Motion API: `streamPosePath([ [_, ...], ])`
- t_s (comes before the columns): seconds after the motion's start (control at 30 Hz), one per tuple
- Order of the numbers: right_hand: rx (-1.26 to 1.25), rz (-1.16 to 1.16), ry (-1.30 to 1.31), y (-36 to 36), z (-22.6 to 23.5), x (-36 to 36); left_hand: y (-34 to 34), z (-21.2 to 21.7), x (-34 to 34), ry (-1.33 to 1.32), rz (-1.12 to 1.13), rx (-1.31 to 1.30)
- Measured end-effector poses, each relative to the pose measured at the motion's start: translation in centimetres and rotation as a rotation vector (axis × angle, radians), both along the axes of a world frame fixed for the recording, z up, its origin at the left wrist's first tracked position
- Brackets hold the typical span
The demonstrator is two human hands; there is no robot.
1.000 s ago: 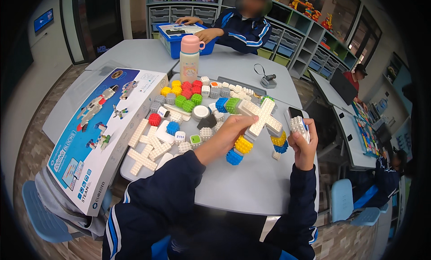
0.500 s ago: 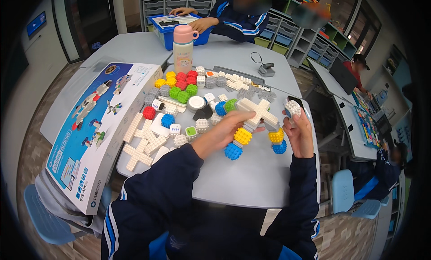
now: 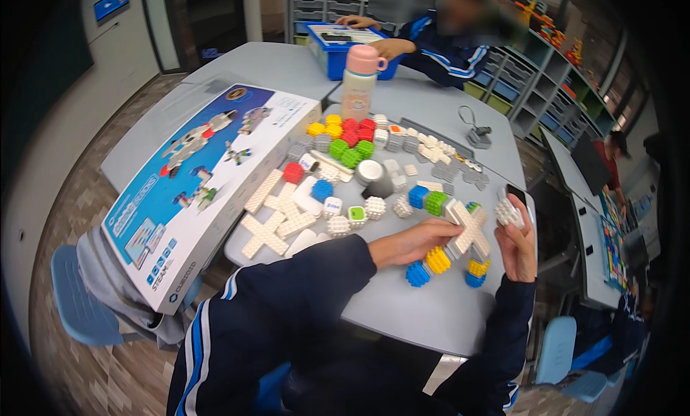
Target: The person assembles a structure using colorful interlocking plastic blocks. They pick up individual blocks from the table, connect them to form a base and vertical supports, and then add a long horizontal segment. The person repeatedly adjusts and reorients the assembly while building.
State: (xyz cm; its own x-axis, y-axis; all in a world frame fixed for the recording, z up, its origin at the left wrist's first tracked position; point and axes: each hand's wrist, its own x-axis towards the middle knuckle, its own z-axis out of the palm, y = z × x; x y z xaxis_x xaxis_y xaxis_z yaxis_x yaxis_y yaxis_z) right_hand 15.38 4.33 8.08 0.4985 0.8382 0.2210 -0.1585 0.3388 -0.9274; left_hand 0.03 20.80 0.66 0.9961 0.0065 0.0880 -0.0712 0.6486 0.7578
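My left hand [image 3: 420,241] is closed on one side of a beige studded cross-shaped block [image 3: 471,229]. Joined to this cross are leg-like rows of cubes: a yellow cube [image 3: 437,259] with a blue cube [image 3: 417,274] at its end, and a second yellow-and-blue pair [image 3: 477,272] on the right. Beyond the hand, a green cube [image 3: 435,202] and a blue cube [image 3: 417,195] reach up to the left. My right hand [image 3: 520,251] pinches a white studded cube [image 3: 508,213], apart from the cross and just right of it.
Loose cubes, including red ones [image 3: 357,131], and beige cross plates [image 3: 264,236] cover the table's left and middle. A bottle [image 3: 357,85] stands behind them. A large box [image 3: 208,179] lies left. Across the table, another person's hands rest at a blue bin [image 3: 334,60].
The whole view has shifted, so the table sits farther right. My left hand has tilted the cross assembly, its face now turned more upright. The white cube stays in my right hand.
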Motion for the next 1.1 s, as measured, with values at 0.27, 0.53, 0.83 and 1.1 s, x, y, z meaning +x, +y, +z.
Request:
streamPosePath([
  [0.27, -0.171, 0.112, -0.133, 0.1, 4.0, 0.7, -1.3, -1.2, 0.5, -0.095, -0.194, -0.178],
  [0.53, -0.076, 0.242, -0.158, 1.3, 8.5, -2.6, -1.9, -1.9, 1.1, -0.125, -0.212, -0.262],
  [0.83, -0.071, 0.21, -0.225, 0.6, 9.9, -3.8, -1.9, 0.0, 0.2, -0.13, -0.17, -0.101],
  [1.1, -0.049, 0.214, -0.26, 1.3, 9.7, -3.3, -1.9, -0.1, 0.1, -0.063, -0.118, 0.029],
])
